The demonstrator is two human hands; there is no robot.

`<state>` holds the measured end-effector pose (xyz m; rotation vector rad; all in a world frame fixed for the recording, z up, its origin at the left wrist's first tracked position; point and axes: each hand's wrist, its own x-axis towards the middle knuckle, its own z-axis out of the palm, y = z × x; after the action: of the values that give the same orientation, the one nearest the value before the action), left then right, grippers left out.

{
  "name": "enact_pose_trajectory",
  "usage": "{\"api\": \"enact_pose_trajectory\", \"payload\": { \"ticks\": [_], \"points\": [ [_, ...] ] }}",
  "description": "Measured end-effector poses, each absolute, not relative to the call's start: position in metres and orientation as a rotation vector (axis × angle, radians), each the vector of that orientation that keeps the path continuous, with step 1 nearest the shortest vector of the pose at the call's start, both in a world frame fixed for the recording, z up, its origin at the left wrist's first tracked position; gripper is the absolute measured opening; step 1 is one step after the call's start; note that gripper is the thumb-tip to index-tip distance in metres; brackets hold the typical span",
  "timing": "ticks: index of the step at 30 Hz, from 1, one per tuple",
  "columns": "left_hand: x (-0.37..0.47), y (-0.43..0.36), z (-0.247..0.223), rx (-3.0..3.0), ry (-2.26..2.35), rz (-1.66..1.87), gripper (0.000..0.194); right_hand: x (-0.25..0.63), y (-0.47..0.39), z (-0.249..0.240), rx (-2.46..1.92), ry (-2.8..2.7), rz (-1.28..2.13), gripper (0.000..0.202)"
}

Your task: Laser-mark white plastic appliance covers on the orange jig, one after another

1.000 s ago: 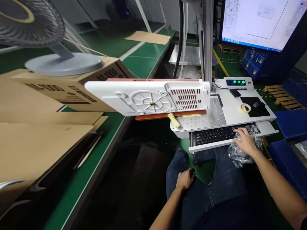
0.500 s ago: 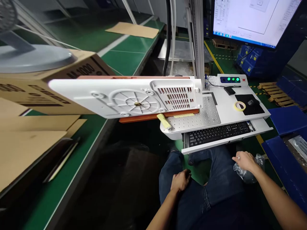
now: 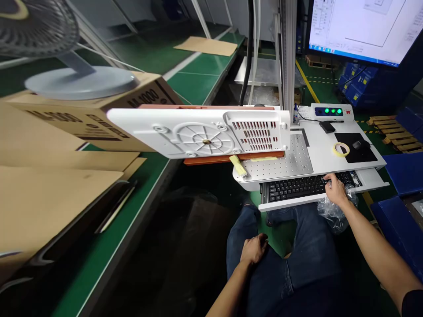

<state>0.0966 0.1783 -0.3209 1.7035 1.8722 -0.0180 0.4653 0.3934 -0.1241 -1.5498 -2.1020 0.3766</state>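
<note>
My right hand (image 3: pixel 335 189) is over the right part of the black keyboard (image 3: pixel 297 187), its fingertips at the keys. Crumpled clear plastic (image 3: pixel 333 215) hangs from this hand below the drawer edge. On my thigh rests my left hand (image 3: pixel 254 249), its fingers curled; whether anything lies inside them is hidden. A white plastic panel (image 3: pixel 205 136) with a round ribbed pattern and vent slots stands on its edge on an orange-brown base (image 3: pixel 238 157), beside the perforated metal plate (image 3: pixel 294 154).
A yellow tape roll (image 3: pixel 341 149) and a mouse (image 3: pixel 359 144) lie on the white worktop (image 3: pixel 324 154). A monitor (image 3: pixel 360 31) hangs above. A fan (image 3: pixel 82 81) stands on a carton (image 3: pixel 132 105) at the left. Blue boxes (image 3: pixel 403 220) are at the right.
My right hand has moved up and forward from beside my knee to the keyboard, bringing the plastic along. My left hand stays on my thigh. The view has shifted left.
</note>
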Motion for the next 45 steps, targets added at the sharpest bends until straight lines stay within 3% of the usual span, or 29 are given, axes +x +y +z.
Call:
{"api": "enact_pose_trajectory", "payload": {
  "ticks": [10, 15, 22, 26, 28, 31, 33, 38, 42, 45],
  "points": [
    [0.102, 0.189, -0.321, 1.696, 1.876, -0.057, 0.031, 0.461, 0.402, -0.130, -1.647, -2.014, 0.392, 0.034],
    [0.101, 0.183, -0.322, 1.667, 1.876, -0.037, 0.033, 0.470, 0.340, -0.134, -1.459, -1.841, 0.317, 0.026],
    [0.101, 0.185, -0.322, 1.616, 1.845, -0.011, 0.034, 0.461, 0.221, -0.162, -1.403, -1.891, 0.836, 0.019],
    [0.115, 0.184, -0.302, 1.509, 1.749, 0.181, 0.036, 0.434, 0.205, -0.142, -1.353, -2.005, 1.001, 0.012],
    [0.130, 0.175, -0.278, 1.395, 1.609, 0.495, 0.046, 0.419, 0.206, -0.123, -1.262, -2.035, 1.058, 0.010],
    [0.164, 0.153, -0.229, 1.247, 1.309, 0.929, 0.089, 0.392, 0.206, -0.093, -1.065, -2.007, 1.194, 0.013],
    [0.188, 0.136, -0.197, 1.158, 1.118, 1.048, 0.100, 0.373, 0.203, -0.078, -0.909, -1.965, 1.289, 0.017],
    [0.217, 0.113, -0.167, 0.851, 1.055, 1.212, 0.053, 0.339, 0.194, -0.060, -0.719, -1.938, 1.341, 0.016],
    [0.187, 0.117, -0.180, 0.730, 1.272, 1.361, 0.040, 0.346, 0.207, -0.064, -0.717, -2.013, 1.167, 0.025],
    [0.143, 0.126, -0.198, 0.739, 1.536, 1.403, 0.040, 0.367, 0.232, -0.081, -0.923, -1.834, 1.171, 0.040]
  ]
}}
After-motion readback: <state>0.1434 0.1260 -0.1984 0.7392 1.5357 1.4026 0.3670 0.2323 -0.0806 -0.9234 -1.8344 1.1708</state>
